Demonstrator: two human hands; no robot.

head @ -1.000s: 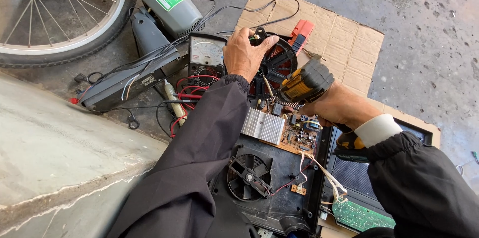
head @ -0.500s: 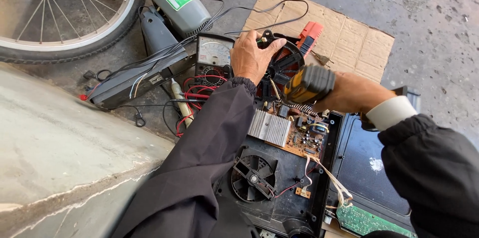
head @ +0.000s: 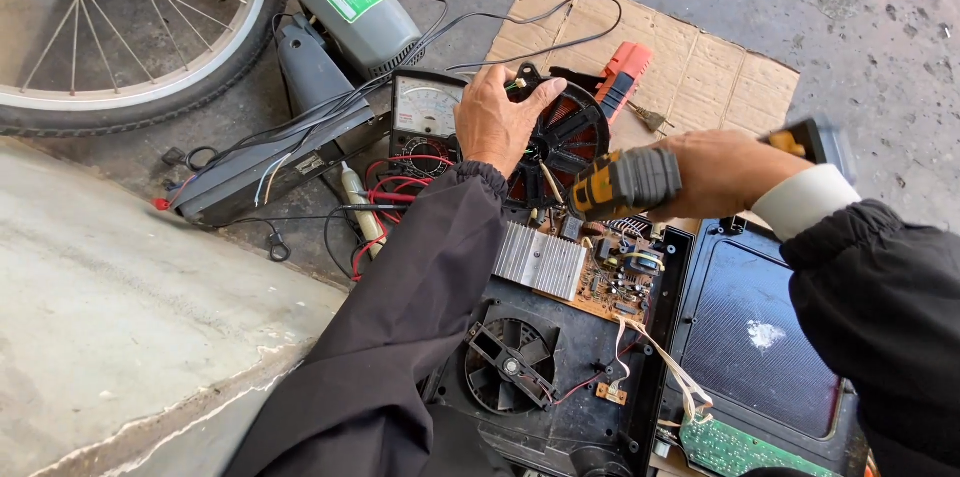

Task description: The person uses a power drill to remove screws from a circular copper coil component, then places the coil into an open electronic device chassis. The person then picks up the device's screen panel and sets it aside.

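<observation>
Fingers of the left hand [head: 497, 122] are spreading over the copper coil disc [head: 562, 140], steadying it at the far edge of the opened cooker base [head: 560, 377], while the right hand [head: 722, 172] is closing around a yellow power driver [head: 622, 184] (tip hidden) aimed at it.

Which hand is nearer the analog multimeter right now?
Left. The left hand rests on the round coil right beside the analog multimeter. The right hand, gripping the cordless screwdriver, is farther off, beyond the coil.
</observation>
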